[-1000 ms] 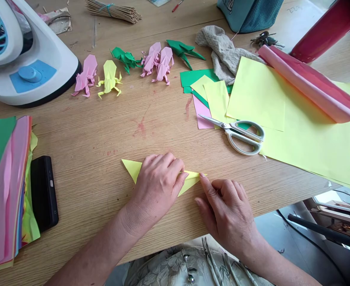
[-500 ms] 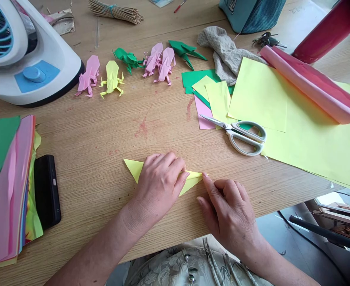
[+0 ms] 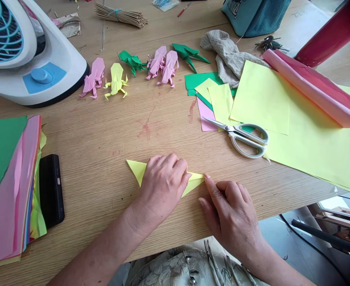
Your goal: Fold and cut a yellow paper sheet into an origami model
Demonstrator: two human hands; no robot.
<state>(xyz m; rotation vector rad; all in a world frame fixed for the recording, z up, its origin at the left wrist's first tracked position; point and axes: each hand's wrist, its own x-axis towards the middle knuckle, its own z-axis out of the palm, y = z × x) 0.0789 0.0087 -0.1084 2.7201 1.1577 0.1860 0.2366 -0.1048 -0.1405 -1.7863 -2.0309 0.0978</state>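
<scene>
A folded sheet of yellow paper [image 3: 193, 186] lies on the wooden table in front of me, its points sticking out on both sides of my left hand. My left hand [image 3: 165, 184] covers its middle with curled fingers, the thumb along a narrow folded strip, holding it down. At the right tip, the index finger of my right hand [image 3: 230, 210] presses on the paper; the thumb stands apart and the other fingers are loosely bent. What lies under my left palm is hidden.
Scissors [image 3: 248, 139] lie beyond my right hand, by large yellow sheets [image 3: 320, 159]. Folded paper frogs, one of them yellow [image 3: 116, 79], stand farther back. At the left are a fan [image 3: 58, 59], a paper stack [image 3: 2, 226] and a black phone [image 3: 51, 190].
The whole view has shifted slightly, so everything appears a little farther right. Both hands keep the same hold and place on the yellow paper.
</scene>
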